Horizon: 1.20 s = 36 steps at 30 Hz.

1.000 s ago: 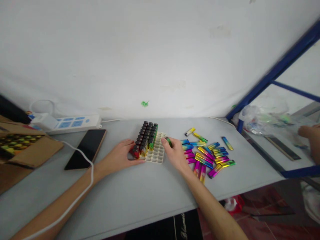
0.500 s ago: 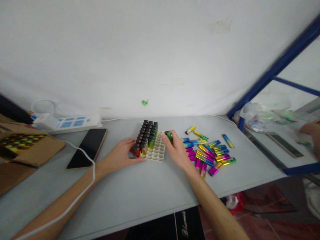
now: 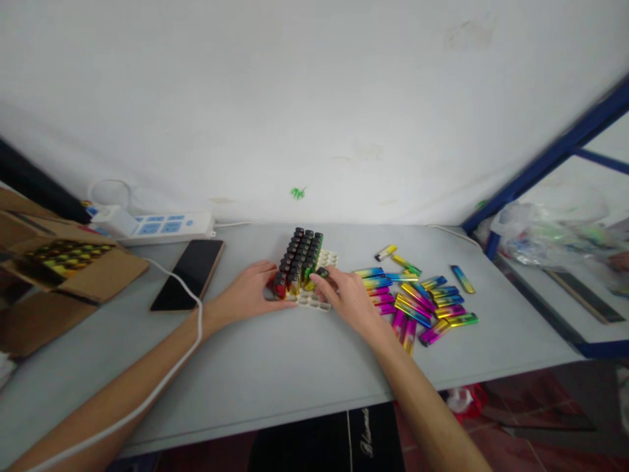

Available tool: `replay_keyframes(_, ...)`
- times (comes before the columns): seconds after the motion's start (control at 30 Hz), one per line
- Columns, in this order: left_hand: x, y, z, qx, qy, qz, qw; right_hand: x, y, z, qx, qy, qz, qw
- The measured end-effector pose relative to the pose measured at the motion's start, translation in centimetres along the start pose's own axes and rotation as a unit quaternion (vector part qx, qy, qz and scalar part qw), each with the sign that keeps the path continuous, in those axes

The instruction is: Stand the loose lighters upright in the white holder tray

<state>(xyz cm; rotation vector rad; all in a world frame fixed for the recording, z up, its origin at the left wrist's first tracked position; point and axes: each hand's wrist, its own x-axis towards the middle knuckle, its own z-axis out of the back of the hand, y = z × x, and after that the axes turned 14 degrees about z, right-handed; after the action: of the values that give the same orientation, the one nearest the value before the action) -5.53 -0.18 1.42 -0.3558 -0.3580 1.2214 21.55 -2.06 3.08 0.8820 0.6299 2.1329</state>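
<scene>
A white honeycomb tray [image 3: 330,257] on the table holds rows of upright lighters [image 3: 301,254] with black tops. Its right-hand columns of holes are bare. My left hand [image 3: 249,294] is curled round the tray's near left corner, thumb along the front edge and fingers beside a red lighter [image 3: 280,284]. With thumb and fingertips, my right hand [image 3: 350,298] pinches a black-topped lighter [image 3: 322,272] over the tray's right part. That lighter's lower end is partly hidden by the fingers. Right of this hand lies a loose pile of shiny multicoloured lighters [image 3: 413,308].
A phone [image 3: 189,275] and a white power strip [image 3: 171,226] lie to the left, near an open cardboard box [image 3: 111,275] of lighters. A white cable [image 3: 199,328] crosses my left forearm. Plastic bags [image 3: 531,229] sit beyond the blue frame [image 3: 525,174] at right.
My right hand has moved left and slightly down with its lighter, from the tray's right edge to over the holes. My left hand stays at the tray. The view has shifted slightly.
</scene>
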Motion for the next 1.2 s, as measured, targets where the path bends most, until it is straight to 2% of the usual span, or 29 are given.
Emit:
replay_keyframes(0.27,-0.1,-0.3,0.4,-0.002,0.015,0.022,1.000,0.5,0.0,-0.8,-0.144,0.013,0.000,0.989)
replay_keyframes(0.47,-0.1,-0.4,0.5,-0.002,0.014,0.027,1.000,0.6,-0.1,-0.7,-0.132,0.027,0.037,0.990)
replay_keyframes(0.7,0.0,-0.3,0.5,-0.008,0.006,0.020,1.000,1.2,1.0,-0.8,-0.219,0.096,0.003,0.971)
replay_keyframes(0.93,-0.1,-0.4,0.9,-0.016,0.013,0.032,0.999,1.7,1.7,-0.6,-0.238,0.140,-0.007,0.961)
replay_keyframes(1.03,0.0,-0.2,0.8,-0.015,0.007,0.030,0.999,0.6,1.5,-0.1,-0.206,0.139,0.027,0.968)
replay_keyframes(1.2,0.3,0.3,0.4,-0.008,0.001,0.024,1.000,-3.8,0.6,2.5,-0.195,0.056,0.020,0.979)
